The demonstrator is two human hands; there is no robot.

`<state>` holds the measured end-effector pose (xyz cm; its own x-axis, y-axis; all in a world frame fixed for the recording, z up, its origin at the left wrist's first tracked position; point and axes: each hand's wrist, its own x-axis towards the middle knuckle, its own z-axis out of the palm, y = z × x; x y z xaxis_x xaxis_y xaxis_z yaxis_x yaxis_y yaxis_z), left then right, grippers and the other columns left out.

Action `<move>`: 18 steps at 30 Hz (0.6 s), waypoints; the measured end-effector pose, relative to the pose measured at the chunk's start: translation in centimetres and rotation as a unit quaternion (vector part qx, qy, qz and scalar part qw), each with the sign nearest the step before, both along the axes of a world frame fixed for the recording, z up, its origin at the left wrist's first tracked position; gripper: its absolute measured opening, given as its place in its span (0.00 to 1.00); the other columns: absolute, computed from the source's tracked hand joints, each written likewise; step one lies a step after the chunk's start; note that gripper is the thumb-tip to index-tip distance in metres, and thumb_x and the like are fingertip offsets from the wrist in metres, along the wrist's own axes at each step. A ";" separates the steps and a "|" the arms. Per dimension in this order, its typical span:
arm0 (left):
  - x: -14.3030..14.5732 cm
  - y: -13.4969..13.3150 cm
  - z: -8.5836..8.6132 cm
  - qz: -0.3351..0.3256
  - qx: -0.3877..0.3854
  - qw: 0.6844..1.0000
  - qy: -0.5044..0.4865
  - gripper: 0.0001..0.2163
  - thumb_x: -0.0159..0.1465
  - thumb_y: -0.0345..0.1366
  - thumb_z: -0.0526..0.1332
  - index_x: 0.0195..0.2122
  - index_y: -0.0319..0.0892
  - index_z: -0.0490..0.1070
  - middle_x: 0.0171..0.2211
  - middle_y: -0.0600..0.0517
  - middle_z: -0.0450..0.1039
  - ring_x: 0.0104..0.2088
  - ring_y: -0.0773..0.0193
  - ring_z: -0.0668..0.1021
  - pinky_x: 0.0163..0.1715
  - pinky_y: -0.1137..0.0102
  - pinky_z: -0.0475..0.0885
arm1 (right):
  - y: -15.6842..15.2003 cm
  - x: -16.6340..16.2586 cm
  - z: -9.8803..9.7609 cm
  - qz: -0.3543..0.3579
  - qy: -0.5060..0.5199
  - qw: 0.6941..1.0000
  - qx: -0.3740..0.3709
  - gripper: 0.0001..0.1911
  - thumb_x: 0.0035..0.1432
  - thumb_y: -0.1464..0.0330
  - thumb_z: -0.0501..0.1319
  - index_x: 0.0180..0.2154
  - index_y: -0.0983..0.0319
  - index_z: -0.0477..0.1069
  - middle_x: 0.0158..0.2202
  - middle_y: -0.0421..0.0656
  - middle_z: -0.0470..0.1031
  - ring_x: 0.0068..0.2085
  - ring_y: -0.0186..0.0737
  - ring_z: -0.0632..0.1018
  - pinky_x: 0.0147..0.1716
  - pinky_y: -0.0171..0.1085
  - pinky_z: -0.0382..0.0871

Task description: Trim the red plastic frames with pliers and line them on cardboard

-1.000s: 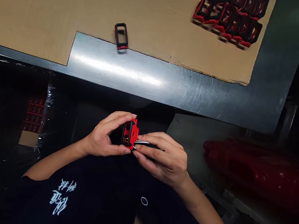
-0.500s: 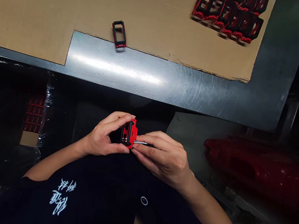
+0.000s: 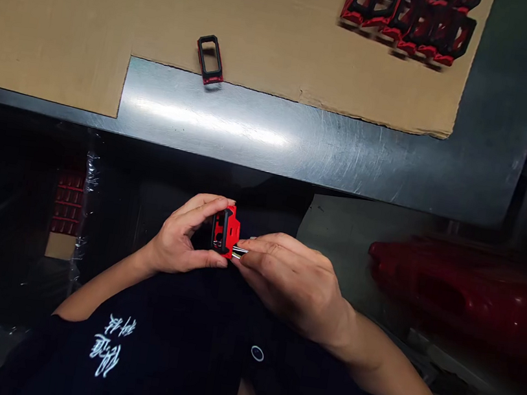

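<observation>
Red frame [image 3: 226, 231] in left hand [image 3: 188, 233]; frames [image 3: 408, 22] on cardboard [image 3: 53, 17]

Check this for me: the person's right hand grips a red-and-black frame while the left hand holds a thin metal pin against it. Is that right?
Not quite: the hands are swapped. The head view shows the left hand gripping the red-and-black frame, while the right hand holds the metal pin against it.

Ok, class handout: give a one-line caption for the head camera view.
Left hand holds a red-and-black frame; right hand holds a metal pin against it.
</observation>
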<state>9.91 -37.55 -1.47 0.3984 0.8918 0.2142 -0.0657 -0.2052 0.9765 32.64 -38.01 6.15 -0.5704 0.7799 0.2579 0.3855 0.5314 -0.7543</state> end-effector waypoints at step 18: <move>-0.5 3.1 0.2 0.076 -0.002 0.996 -0.050 0.33 0.64 0.47 0.67 0.67 0.51 0.56 0.65 0.41 0.64 0.59 0.51 0.77 0.55 0.57 0.78 | 12.1 6.0 -11.6 -0.494 -0.095 0.854 0.132 0.07 0.60 0.64 0.66 0.33 0.62 0.75 0.39 0.46 0.80 0.45 0.49 0.76 0.49 0.48 0.69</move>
